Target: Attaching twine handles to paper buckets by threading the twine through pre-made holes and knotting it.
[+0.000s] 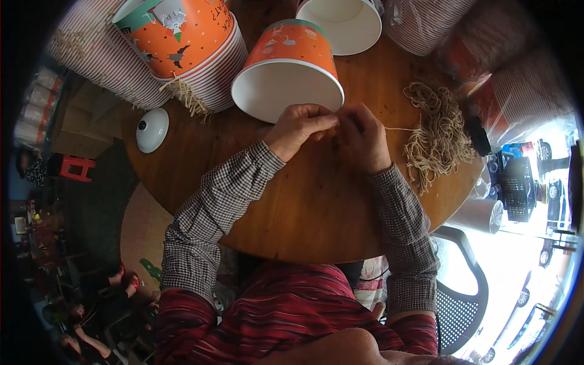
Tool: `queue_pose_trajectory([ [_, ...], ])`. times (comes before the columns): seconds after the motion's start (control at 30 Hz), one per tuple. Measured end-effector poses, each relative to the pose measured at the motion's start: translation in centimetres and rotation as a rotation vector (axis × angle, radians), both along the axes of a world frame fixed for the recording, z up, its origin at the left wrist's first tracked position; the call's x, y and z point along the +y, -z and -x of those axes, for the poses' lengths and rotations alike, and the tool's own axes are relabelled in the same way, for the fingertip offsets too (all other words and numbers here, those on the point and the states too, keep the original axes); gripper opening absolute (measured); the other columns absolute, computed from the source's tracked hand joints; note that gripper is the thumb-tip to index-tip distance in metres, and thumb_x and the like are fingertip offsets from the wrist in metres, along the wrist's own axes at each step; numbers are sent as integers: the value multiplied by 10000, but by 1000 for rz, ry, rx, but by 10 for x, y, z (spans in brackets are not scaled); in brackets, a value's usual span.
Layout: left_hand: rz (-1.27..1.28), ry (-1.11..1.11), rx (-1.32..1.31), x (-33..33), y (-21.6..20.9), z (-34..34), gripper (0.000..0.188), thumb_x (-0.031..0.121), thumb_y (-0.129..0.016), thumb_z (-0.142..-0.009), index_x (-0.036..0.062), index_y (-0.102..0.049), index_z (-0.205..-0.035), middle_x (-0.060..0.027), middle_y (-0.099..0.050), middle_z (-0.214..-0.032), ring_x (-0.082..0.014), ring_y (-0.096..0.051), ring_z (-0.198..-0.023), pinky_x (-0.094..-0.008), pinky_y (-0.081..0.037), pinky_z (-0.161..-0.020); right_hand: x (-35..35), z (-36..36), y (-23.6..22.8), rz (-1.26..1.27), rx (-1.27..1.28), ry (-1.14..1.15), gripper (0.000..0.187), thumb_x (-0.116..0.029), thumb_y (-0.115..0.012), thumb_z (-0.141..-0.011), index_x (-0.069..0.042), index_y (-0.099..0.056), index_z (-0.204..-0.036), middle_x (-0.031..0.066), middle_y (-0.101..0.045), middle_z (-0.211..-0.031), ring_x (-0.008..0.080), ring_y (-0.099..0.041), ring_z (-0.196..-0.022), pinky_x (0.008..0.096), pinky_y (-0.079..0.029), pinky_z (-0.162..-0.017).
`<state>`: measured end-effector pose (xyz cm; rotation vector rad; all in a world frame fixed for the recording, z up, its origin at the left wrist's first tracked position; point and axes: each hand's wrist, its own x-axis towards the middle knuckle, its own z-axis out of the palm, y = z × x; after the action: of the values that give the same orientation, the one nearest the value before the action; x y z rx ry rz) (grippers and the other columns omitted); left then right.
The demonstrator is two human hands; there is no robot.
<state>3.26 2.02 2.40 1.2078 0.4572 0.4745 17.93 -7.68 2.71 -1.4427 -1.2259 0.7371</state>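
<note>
An orange paper bucket (pixel 289 45) with a green base edge lies tipped with its white open mouth facing me. Right at its near rim, my two hands meet with fingertips almost touching. My left hand (pixel 298 129) is closed in a pinch of thumb and fingers; what sits in the pinch is too small to make out. Slightly blurred, my right hand (pixel 366 137) is closed on a thin beige cord (pixel 398 129). From there the cord runs right to a loose heap of cords (pixel 435 131) on the round wooden table (pixel 316 201).
Stacked orange buckets (pixel 182 42) with cord ends hanging out stand at left, beside a white lid (pixel 152 131) with a black knob. A white bucket (pixel 340 24) lies behind. Plastic-wrapped bucket stacks (pixel 517 97) line the right. A grey chair (pixel 459 304) stands lower right.
</note>
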Motion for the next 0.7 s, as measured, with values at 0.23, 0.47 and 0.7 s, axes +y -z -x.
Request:
queue_pose_trajectory([
  [0.23,319,108,-178,7,9,5,151,184,-593,-902,49,-622,-964,31,-534,-771,-72,-448,-628,-223,-391,-588,4,6,-4,-44,432,-134,31,-33,-523,-927,-9,-513,-943,36,-603,-760,83,-574,-637,225,-481,-557],
  [0.47,379,39,-244,0,5,2,136,169,-602,-901,48,-626,-958,6,-580,-832,-80,-487,-686,-231,-412,-627,1,3,4,-73,257,-82,128,-21,-568,-902,-9,-532,-1024,51,-635,-810,108,-624,-705,234,-518,-624],
  [0.7,164,-92,-115,-4,7,1,136,168,-616,-896,49,-641,-958,7,-610,-856,-64,-507,-726,-219,-402,-636,-1,4,4,-77,78,-14,156,-66,-597,-891,-10,-576,-1035,57,-669,-804,91,-638,-676,232,-524,-607],
])
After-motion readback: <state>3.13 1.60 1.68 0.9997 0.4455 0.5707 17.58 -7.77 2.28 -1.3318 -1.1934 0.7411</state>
